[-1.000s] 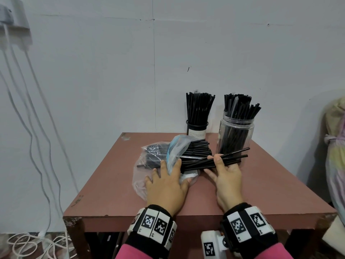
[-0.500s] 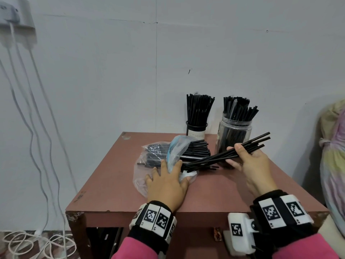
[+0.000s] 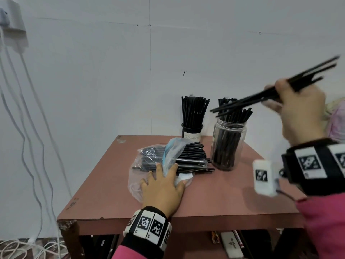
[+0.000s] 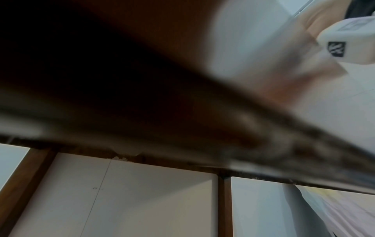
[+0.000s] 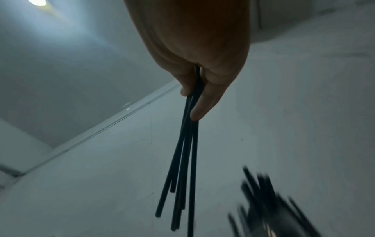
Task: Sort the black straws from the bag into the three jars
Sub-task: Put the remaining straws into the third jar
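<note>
The right hand (image 3: 300,111) pinches a small bunch of straws (image 3: 265,94) between thumb and fingers, raised above and to the right of the clear jar (image 3: 228,144). The bunch's long axis slants from high right down to low left, and its lower ends sit just over the jar's mouth; to drop in, the bunch would likely need tipping nearer upright, since that jar is already crowded with straws. The right hand is the nearer one to both jars. The left hand (image 3: 162,189) lies flat with fingers spread on the bag (image 3: 149,163) near the table's (image 3: 214,199) middle, where more straws lie sideways, spilling out to the right. A dark jar (image 3: 192,130) of straws stands at the far edge, left of the clear one. A third jar is not visible. The left wrist view is blurred and dark, showing no fingers.
</note>
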The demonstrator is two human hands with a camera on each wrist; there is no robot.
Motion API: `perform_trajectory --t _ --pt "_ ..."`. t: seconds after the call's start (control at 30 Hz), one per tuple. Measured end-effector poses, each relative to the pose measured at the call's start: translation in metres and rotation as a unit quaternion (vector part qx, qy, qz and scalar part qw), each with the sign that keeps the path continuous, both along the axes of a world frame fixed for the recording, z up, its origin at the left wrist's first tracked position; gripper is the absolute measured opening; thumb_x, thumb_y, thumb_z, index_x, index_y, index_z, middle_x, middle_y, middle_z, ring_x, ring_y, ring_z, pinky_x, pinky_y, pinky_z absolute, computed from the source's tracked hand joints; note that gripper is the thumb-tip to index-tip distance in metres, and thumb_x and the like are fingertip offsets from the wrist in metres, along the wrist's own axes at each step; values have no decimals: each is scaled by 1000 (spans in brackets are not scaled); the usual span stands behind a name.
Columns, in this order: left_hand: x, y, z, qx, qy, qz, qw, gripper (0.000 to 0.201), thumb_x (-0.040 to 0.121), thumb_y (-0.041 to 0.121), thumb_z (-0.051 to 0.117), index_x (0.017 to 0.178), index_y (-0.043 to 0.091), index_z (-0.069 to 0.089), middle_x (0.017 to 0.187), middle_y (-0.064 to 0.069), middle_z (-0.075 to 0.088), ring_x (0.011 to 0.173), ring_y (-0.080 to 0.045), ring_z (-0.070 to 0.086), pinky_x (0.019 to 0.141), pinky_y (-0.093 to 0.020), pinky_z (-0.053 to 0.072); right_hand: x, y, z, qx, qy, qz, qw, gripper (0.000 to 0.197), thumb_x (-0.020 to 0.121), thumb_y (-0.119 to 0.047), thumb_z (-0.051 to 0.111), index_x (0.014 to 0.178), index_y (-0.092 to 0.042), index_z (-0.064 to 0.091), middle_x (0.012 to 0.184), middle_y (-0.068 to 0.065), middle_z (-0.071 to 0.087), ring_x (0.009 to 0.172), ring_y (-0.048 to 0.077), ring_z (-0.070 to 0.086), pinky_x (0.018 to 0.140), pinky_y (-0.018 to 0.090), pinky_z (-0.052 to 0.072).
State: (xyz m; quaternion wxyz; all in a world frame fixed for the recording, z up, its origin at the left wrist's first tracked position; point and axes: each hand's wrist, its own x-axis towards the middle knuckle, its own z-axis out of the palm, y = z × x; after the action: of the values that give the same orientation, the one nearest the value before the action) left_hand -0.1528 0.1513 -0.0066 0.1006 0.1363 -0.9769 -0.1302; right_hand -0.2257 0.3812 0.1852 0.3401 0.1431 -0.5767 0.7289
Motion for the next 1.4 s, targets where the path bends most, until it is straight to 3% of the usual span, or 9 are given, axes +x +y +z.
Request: perform_trajectory --t 0.3,0.53,0.6,0.7,0.8,1.03,1.1,1.23,1.4 --pt "-1 0 -1 1 -1 -2 1000 59 95 63 25 148 46 6 162 -7 4 144 -36 17 116 -54 12 -55 -11 32 312 -101 -96 940 15 89 -17 63 98 -5 63 99 17 68 82 31 70 77 44 59" --pt "0 -1 -1 1 4 -3 1000 59 95 63 25 148 46 7 162 -7 5 144 -35 17 115 -54 11 -51 -41 -31 516 -149 -257 803 28 88 -36 56 86 -8 60 106 12 59 114 34 43 92 42 33" --pt "0 -1 -1 -2 6 -3 1000 59 94 64 25 148 46 8 161 -7 6 144 -34 18 115 -54 12 -53 -43 -38 503 -140 -255 814 28 84 -34 62 93 -8 58 115 11 57 117 34 42 95 45 32" --pt "0 -1 -1 -6 11 -2 1000 59 94 64 25 147 46 9 161 -7 8 143 -34 20 114 -54 13 -55 -43 -38 452 -117 -188 864 83 79 -26 71 148 -15 26 140 10 45 132 33 36 108 53 27" --pt "0 -1 -2 -7 12 -1 1000 58 94 64 26 147 46 9 161 -7 9 143 -34 19 114 -54 13 -53 -43 -34 415 -32 -154 896 104 78 -10 68 153 -35 1 152 2 32 138 25 30 112 51 21" --pt "1 -1 -1 -2 9 -2 1000 58 94 64 26 147 45 10 161 -7 7 144 -34 18 114 -54 12 -59 -41 -38 443 -57 -165 879 26 88 -26 62 113 -30 69 126 -5 63 123 19 51 109 47 28" --pt "1 -1 0 0 10 -3 1000 58 94 65 25 147 45 11 161 -7 7 144 -34 18 114 -54 12 -63 -40 -42 427 -39 -167 888 23 91 -34 54 103 -26 72 121 -6 65 121 19 52 107 50 30" --pt "1 -1 -1 -5 9 -2 1000 58 94 64 26 147 45 10 161 -7 7 143 -34 19 114 -54 13 -65 -38 -46 359 25 -140 922 39 97 -26 48 136 -21 54 146 -1 47 136 15 39 116 47 25" --pt "1 -1 -1 -2 7 -4 1000 58 94 64 25 147 46 9 161 -7 5 144 -34 17 115 -54 12 -69 -37 -44 491 -19 -170 854 37 100 -27 39 132 -15 52 148 8 42 139 25 33 118 52 14"
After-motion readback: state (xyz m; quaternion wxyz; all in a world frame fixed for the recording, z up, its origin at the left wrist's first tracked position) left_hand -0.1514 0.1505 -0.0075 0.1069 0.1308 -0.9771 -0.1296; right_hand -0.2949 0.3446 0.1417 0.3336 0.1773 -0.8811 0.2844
